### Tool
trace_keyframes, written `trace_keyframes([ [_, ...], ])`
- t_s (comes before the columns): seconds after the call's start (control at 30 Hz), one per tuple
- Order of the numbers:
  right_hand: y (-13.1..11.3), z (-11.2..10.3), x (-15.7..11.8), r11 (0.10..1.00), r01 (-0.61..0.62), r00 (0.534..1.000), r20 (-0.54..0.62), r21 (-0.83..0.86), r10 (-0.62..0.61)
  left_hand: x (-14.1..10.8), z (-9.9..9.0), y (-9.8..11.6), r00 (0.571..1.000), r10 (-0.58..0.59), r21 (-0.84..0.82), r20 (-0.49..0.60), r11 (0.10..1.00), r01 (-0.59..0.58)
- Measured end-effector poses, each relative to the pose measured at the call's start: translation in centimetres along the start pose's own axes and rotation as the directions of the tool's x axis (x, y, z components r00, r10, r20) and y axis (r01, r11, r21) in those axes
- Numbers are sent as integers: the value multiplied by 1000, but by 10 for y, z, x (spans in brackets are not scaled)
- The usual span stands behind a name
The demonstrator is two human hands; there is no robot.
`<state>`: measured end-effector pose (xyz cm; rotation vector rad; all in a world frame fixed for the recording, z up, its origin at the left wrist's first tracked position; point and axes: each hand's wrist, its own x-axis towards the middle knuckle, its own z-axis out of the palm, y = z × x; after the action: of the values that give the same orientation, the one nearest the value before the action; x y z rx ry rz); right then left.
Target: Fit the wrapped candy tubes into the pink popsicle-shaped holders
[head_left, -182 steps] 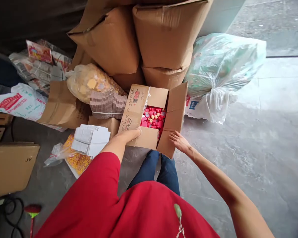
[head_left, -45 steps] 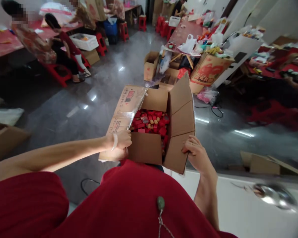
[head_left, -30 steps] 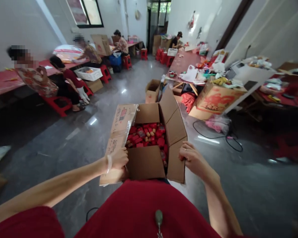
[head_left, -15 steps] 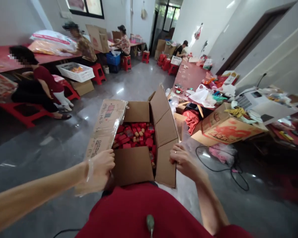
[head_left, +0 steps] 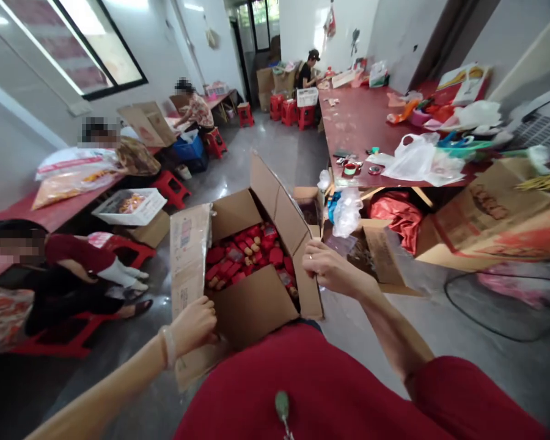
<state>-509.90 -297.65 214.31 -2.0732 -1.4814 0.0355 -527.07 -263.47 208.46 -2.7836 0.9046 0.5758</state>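
The open carton (head_left: pixel 252 304) sits right in front of me, with small boxed goods (head_left: pixel 250 256) packed inside it. My left hand (head_left: pixel 190 327) is on its near flap, and my right hand (head_left: pixel 332 272) is on its right-hand flap. Beyond the carton to the right, a long workbench (head_left: pixel 352 116) carries a plastic carrier bag (head_left: pixel 412 156), with more cartons (head_left: pixel 490 226) beside and under it. To my left, a co-worker (head_left: pixel 68 269) sits on a stool (head_left: pixel 59 336) beside another table (head_left: pixel 50 211).

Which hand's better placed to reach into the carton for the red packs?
Probably the right hand: it's at the carton's side flap, beside the red packs. The left hand sits farther off, at the front corner.
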Motion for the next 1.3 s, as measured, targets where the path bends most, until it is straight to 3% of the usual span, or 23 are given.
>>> trace_keyframes([
  [0.13,17,-1,30,992,117,989,93,-42,-113,-3,1,-7,996,-84,-56,-11,995,83],
  [0.27,33,0,35,974,208,970,145,-90,-194,-1,9,2,990,-142,-62,-3,988,142],
  [0.4,36,10,14,961,260,957,160,-95,-243,-2,18,22,978,-197,1,-64,980,197],
  [0.53,35,11,-14,980,186,983,14,-75,-185,1,11,30,989,-144,26,-44,989,145],
  [0.63,34,7,-28,979,199,979,-45,-45,-201,4,0,32,988,-154,59,-24,986,156],
  [0.9,-20,25,-44,970,244,959,-149,8,-240,-31,4,69,976,-219,143,11,966,215],
  [1.13,-48,59,-36,966,258,957,-139,5,-255,-55,40,58,971,-229,64,-69,970,233],
  [1.3,-58,66,-27,965,261,955,-134,-38,-264,-64,54,53,969,-228,74,-99,969,235],
])
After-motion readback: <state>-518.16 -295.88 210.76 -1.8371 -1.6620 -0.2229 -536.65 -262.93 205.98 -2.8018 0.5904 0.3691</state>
